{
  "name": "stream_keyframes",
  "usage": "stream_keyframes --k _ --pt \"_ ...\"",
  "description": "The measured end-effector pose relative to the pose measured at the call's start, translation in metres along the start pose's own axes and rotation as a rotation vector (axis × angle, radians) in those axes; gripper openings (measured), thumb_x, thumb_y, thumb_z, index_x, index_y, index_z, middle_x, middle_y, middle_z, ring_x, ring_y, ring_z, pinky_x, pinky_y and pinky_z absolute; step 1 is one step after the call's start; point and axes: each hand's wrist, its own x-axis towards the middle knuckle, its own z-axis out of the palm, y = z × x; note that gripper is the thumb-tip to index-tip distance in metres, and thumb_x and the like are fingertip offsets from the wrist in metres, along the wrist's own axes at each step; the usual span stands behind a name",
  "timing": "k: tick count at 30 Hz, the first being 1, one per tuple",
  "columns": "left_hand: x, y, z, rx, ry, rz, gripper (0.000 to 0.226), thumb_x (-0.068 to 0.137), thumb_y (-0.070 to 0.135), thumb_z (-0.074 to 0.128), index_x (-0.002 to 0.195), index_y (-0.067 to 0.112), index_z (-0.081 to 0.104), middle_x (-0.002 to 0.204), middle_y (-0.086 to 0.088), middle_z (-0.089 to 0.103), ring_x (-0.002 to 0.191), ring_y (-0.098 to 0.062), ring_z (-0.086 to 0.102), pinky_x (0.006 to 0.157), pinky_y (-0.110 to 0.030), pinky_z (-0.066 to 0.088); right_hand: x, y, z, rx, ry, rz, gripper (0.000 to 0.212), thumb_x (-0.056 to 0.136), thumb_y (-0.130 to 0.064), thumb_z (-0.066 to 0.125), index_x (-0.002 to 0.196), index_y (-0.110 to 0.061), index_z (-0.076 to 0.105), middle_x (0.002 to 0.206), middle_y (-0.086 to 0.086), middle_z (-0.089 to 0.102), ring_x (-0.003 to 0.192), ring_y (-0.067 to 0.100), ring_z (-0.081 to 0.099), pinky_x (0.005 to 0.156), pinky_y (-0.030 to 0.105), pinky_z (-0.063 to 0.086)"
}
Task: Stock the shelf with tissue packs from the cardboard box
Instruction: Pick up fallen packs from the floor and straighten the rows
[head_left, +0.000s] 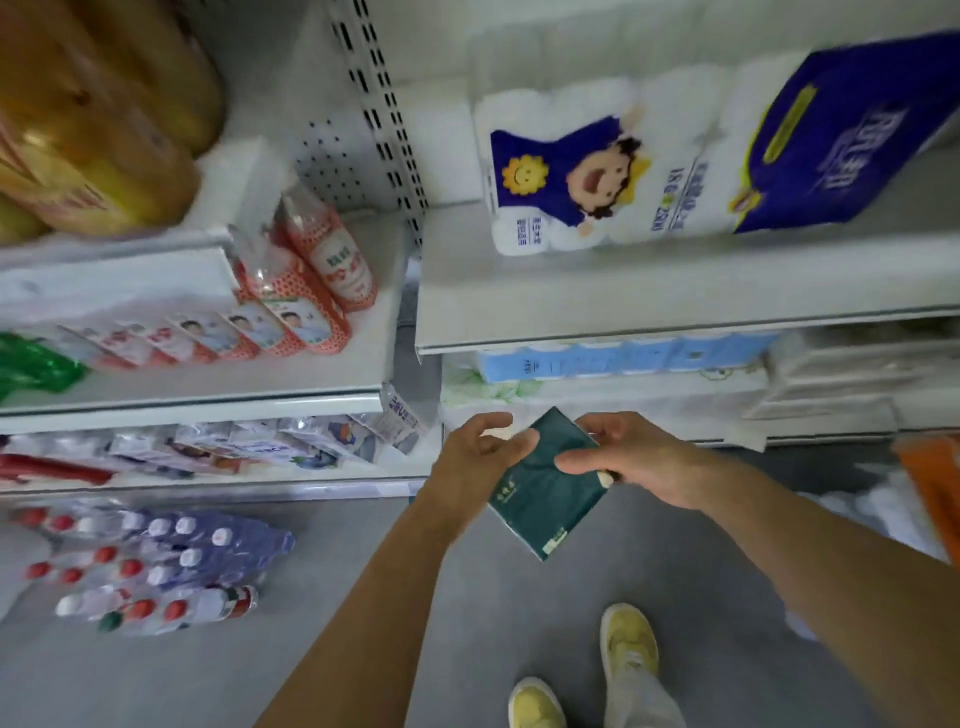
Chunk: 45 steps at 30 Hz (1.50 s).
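A dark green tissue pack (545, 499) hangs over the grey floor in front of the right-hand shelf unit. My right hand (636, 457) grips its upper right edge, thumb laid across the front face. My left hand (475, 460) touches the pack's upper left side with loosely bent fingers. Above the hands runs a white shelf (675, 306) bearing a large toilet-roll pack with a cartoon child (576, 176) and a blue-wrapped pack (841, 135). The cardboard box is out of view.
A lower shelf holds light blue tissue packs (623, 358). The left shelf unit carries red-patterned packets (311, 291) and yellow bags (93, 114). Shrink-wrapped bottles (150, 561) lie on the floor at left. My yellow shoes (623, 654) stand below. An orange thing (935, 483) is at right.
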Motion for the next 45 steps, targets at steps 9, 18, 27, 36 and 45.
stream_keyframes --k 9,18,27,36,45 --pt "-0.082 0.117 -0.027 -0.39 0.121 -0.031 0.025 0.099 0.034 0.049 0.112 0.016 0.06 0.108 -0.004 0.069 0.098 -0.021 0.064 0.075 -0.031 0.05 -0.112 -0.096 -0.026 0.234 0.208 -0.154 0.038 0.075 -0.019 0.077 0.108 -0.008 0.064 0.108 0.016 0.071 0.1 0.031 0.067 0.088 0.046 0.051" --pt "-0.153 0.2 -0.019 -0.304 0.067 0.153 0.021 0.097 0.031 0.053 0.111 0.019 0.063 0.108 -0.002 0.072 0.102 -0.022 0.067 0.077 -0.032 0.052 -0.209 -0.161 -0.049 0.358 0.251 -0.387 0.036 0.085 -0.013 0.07 0.119 -0.005 0.061 0.113 0.014 0.07 0.104 0.031 0.068 0.091 0.042 0.054" --pt "-0.212 0.293 0.007 -0.203 0.037 0.352 0.014 0.094 0.021 0.056 0.104 0.02 0.065 0.099 -0.002 0.071 0.089 -0.016 0.067 0.087 -0.037 0.052 -0.287 -0.204 -0.09 0.3 0.489 -0.528 0.027 0.079 -0.01 0.077 0.104 -0.007 0.067 0.101 0.007 0.074 0.09 0.023 0.072 0.081 0.038 0.058" --pt "-0.225 0.381 0.076 -0.119 0.042 0.508 0.017 0.097 0.027 0.055 0.11 0.022 0.064 0.11 0.001 0.069 0.098 -0.016 0.067 0.072 -0.028 0.054 -0.345 -0.23 -0.179 0.37 0.539 -0.604 0.028 0.08 -0.004 0.074 0.107 -0.004 0.066 0.1 0.01 0.074 0.077 0.017 0.073 0.062 0.022 0.056" --pt "-0.229 0.47 0.161 -0.002 0.103 0.822 0.017 0.096 0.017 0.054 0.102 0.028 0.065 0.103 0.005 0.07 0.094 -0.014 0.067 0.081 -0.03 0.054 -0.387 -0.25 -0.308 0.242 0.667 -0.711 0.035 0.079 -0.01 0.076 0.11 -0.006 0.06 0.101 0.009 0.074 0.09 0.025 0.072 0.072 0.035 0.057"
